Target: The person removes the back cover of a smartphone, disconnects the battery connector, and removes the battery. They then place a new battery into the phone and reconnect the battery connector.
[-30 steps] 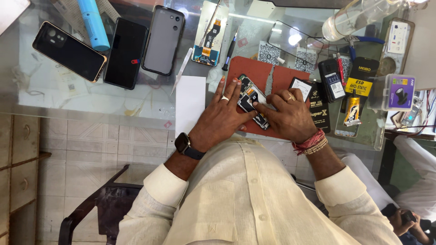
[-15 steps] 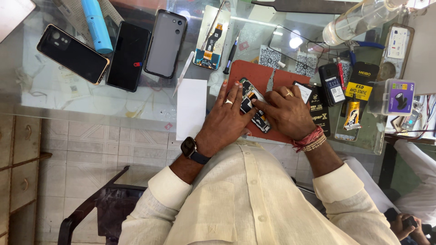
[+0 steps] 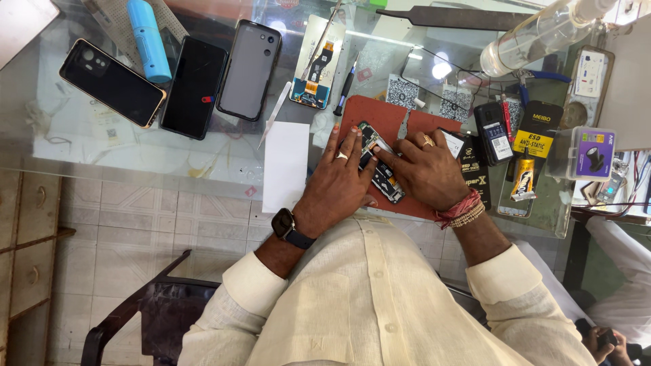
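Note:
An opened phone (image 3: 381,168) with its insides exposed lies on a reddish-brown work mat (image 3: 377,112) on the glass table. My left hand (image 3: 337,184), with a ring and a dark wristwatch, rests on the phone's left side and steadies it. On the phone's right side lies my right hand (image 3: 427,169), with a ring and red thread bracelets, its fingertips pressing the upper middle of the phone. No tool shows in either hand.
Three phones (image 3: 112,81) (image 3: 193,86) (image 3: 252,69) lie at the back left beside a blue cylinder (image 3: 150,40). A white card (image 3: 285,166), tweezers (image 3: 274,115), a screwdriver (image 3: 345,89) and a loose screen part (image 3: 316,64) lie left of the mat. Phone batteries (image 3: 493,142), a clear bottle (image 3: 536,35) and a parts box (image 3: 587,152) crowd the right.
Both hands stay on the opened phone with only small finger shifts. The view has drifted slightly.

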